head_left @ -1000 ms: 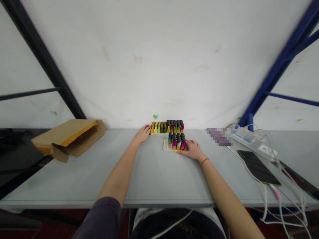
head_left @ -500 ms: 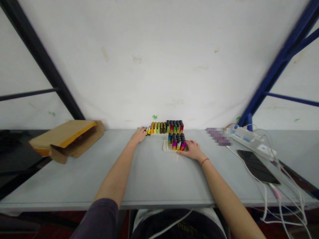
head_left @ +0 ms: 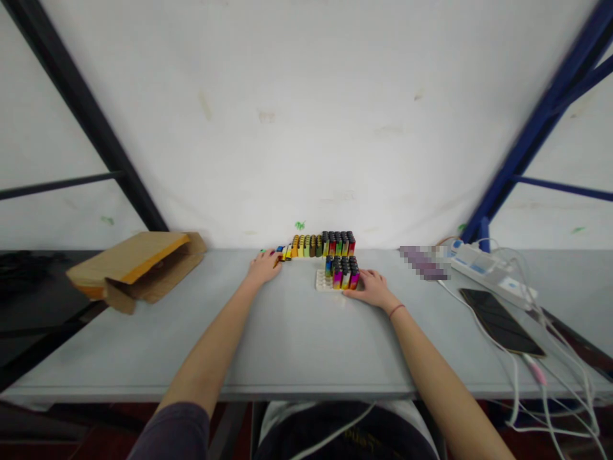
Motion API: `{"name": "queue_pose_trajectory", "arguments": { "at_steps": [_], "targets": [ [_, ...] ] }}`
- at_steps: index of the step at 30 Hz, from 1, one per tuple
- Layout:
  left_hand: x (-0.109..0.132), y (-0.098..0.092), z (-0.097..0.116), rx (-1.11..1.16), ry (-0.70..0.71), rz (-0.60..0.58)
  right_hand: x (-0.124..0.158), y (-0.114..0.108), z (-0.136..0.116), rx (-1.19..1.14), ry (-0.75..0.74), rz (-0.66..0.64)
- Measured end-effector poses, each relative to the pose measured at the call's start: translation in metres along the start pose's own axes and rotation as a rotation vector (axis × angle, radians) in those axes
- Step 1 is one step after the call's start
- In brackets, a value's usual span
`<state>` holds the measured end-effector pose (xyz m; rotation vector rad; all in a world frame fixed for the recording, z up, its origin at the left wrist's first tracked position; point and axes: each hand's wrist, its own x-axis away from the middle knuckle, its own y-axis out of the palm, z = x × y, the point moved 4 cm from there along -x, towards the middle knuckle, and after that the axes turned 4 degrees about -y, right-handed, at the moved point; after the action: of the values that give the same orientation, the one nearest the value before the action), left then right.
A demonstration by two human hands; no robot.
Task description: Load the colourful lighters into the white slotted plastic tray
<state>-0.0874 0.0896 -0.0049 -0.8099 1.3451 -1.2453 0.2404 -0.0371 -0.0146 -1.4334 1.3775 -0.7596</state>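
Observation:
My left hand [head_left: 263, 267] is at the back of the table, its fingers closed on a lighter [head_left: 278, 260] that shows only in part. Beside those fingers lie several loose lighters [head_left: 287, 252], partly hidden by the hand. My right hand [head_left: 374, 288] grips the right end of a white holed tray [head_left: 323, 281], thumb in front and fingers behind. Colourful lighters with black tops [head_left: 345, 275] stand upright in the tray's right part; holes show at its left. Behind stands another row: yellow and green lighters [head_left: 306, 246], then black-topped dark ones [head_left: 338, 244].
An open brown cardboard box [head_left: 138, 262] lies at the left. To the right are a phone [head_left: 500, 321], a power strip [head_left: 493, 276], white cables [head_left: 514, 383] and a blurred purple item [head_left: 424, 263]. A white wall [head_left: 306, 115] rises behind the table [head_left: 306, 345].
My left hand has drawn slightly left and toward me, with a lighter now showing at its fingertips. My right hand keeps its place at the tray. The whole view has shifted slightly.

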Motion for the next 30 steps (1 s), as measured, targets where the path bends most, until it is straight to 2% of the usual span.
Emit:
{"name": "queue_pose_trajectory", "arguments": {
  "at_steps": [6, 11, 17, 22, 26, 30],
  "targets": [
    [0.007, 0.002, -0.002, 0.004, -0.034, -0.021, 0.0, -0.001, 0.0, -0.005, 0.006, -0.005],
    [0.016, 0.006, -0.007, 0.005, -0.015, 0.014, 0.0, 0.001, 0.0, -0.008, 0.012, -0.006],
    [0.045, 0.0, 0.0, -0.026, 0.033, 0.03, 0.0, 0.001, 0.001, -0.011, 0.011, 0.003],
    [0.067, -0.013, 0.014, -0.056, -0.01, 0.031, 0.001, 0.0, -0.001, -0.023, 0.008, 0.003],
    [0.062, -0.018, 0.011, -0.075, -0.03, 0.084, 0.0, 0.0, -0.001, -0.021, 0.017, -0.002],
    [0.051, -0.011, 0.006, -0.031, 0.055, -0.047, 0.0, -0.001, -0.001, -0.022, 0.019, -0.004]
  ]
}}
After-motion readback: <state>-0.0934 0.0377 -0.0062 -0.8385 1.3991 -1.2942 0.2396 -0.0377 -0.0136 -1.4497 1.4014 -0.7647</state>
